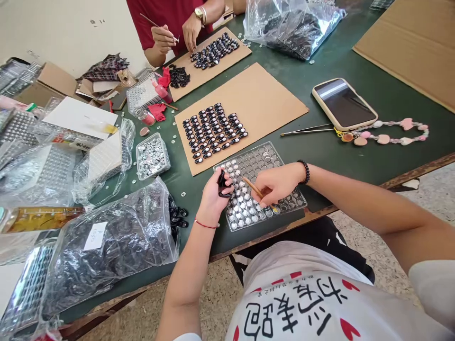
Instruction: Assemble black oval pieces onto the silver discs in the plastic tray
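Note:
My left hand (212, 195) pinches a small black piece (222, 183) over the near left of a clear plastic tray (280, 160) whose cells hold several small round silver gems. My right hand (279, 182) grips a thin wooden stick (253, 186), its tip down on the tray's near cells. Just beyond the tray lies a brown cardboard sheet (270, 102) with rows of finished black pieces (213, 130).
Another person in a red top (167, 16) works with a stick at a second cardboard sheet (227, 59) across the green table (355, 57). A phone (344, 103), a bead strap (391, 132) and tweezers (307, 129) lie right. Plastic bags of black pieces (106, 241) and small gem trays (152, 156) crowd the left.

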Demonstrator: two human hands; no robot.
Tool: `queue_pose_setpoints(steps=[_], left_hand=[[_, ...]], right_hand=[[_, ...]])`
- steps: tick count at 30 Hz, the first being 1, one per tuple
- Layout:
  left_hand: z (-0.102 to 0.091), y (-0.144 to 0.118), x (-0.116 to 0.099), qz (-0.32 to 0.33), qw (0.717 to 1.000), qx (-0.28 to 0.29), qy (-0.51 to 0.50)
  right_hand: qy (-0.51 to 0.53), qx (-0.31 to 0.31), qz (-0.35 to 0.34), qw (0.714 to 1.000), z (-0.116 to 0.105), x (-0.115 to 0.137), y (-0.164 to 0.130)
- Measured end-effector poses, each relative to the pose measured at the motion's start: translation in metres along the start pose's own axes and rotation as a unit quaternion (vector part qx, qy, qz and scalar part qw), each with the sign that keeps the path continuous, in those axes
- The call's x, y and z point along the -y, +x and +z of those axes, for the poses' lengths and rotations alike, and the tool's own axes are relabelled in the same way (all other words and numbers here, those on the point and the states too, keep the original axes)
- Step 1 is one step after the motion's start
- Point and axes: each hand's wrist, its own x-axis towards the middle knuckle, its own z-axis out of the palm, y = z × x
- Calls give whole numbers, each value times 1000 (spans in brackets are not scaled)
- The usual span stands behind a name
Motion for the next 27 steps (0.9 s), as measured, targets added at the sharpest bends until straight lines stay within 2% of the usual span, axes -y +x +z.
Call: queue_pose_setpoints(steps=[5, 9, 11, 13, 16, 19, 23, 25, 27], left_hand=[[0, 1, -1, -9, 1000, 0, -4], [1, 1, 1, 2, 1000, 3, 3], [0, 2, 1, 14, 1000, 6, 17], [0, 3, 1, 29, 999, 8, 36], [0, 2, 1, 44, 997, 11, 65], [1, -1, 2, 69, 990, 10, 122], [1, -1, 4, 140, 955, -35, 259], [1, -1, 6, 193, 920, -76, 332], [1, -2, 8, 256, 866, -99, 417]], right_hand=[[-9, 14, 10, 1000, 0, 1, 0], [3, -44, -24, 999, 0, 5, -4], [37, -110, -59, 991, -1, 8, -7], [94, -194, -90, 972, -2, 9, -8], [155, -318, -124, 927, -2, 8, -6], [139, -441, -127, 877, -2, 3, 1], [26, -584, -85, 807, -3, -4, 8], [-40, -610, -63, 789, -2, -7, 8], [-107, -610, -45, 784, 1, -8, 8]])
